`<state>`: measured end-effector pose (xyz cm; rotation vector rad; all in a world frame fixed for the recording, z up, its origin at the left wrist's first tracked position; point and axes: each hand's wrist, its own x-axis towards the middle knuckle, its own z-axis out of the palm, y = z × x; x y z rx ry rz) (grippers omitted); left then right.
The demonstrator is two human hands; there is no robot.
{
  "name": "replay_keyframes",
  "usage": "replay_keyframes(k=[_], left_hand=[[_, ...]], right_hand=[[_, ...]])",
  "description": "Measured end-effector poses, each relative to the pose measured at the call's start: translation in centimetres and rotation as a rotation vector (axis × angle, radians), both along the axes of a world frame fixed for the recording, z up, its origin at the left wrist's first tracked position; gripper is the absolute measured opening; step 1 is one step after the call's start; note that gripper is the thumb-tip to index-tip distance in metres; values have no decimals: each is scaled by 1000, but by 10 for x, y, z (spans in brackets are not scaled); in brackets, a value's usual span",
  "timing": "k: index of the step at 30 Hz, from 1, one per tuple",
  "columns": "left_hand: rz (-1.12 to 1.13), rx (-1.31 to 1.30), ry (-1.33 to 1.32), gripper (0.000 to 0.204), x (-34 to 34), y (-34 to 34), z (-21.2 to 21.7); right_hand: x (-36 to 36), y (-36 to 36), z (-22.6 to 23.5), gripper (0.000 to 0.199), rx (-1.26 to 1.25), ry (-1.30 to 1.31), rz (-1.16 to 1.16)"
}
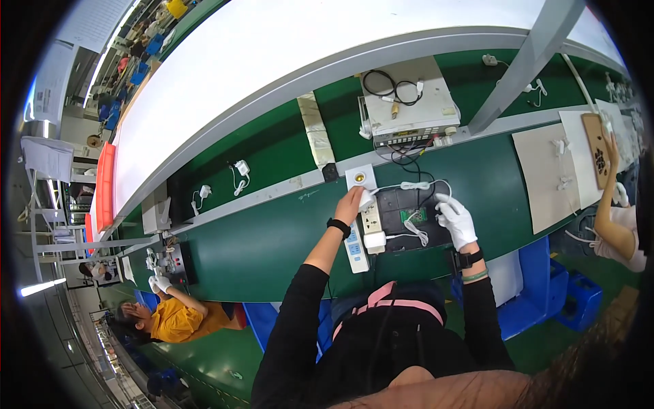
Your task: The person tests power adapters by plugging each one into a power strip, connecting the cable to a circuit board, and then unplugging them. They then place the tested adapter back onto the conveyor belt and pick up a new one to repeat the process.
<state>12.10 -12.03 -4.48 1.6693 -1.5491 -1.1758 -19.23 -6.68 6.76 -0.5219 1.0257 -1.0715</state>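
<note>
Left hand: bare, fingers closed on a white charger at the far end of the power strip.
Right hand: gloved, fingers together on the white cable, right of the strip.
Done: another charger sits plugged in at the strip's near end.
Left: the held charger looks not yet seated.
Around: black fixture right of the strip, tester beyond it.
In the way: cable loops over the fixture.
</note>
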Motion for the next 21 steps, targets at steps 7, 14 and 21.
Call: replay_keyframes(k=[7,14,21], left_hand=[[-421,-51,-513,30,-18,8,39],[-271,-106,-330,27,-21,10,48],[-430,-218,-299,32,-11,60,86]], right_hand=[[2,-9,-40,27,-126,682,205],[20,-19,-73,30,-634,1164,517],[18,-16,-97,28,-671,1100,508]])
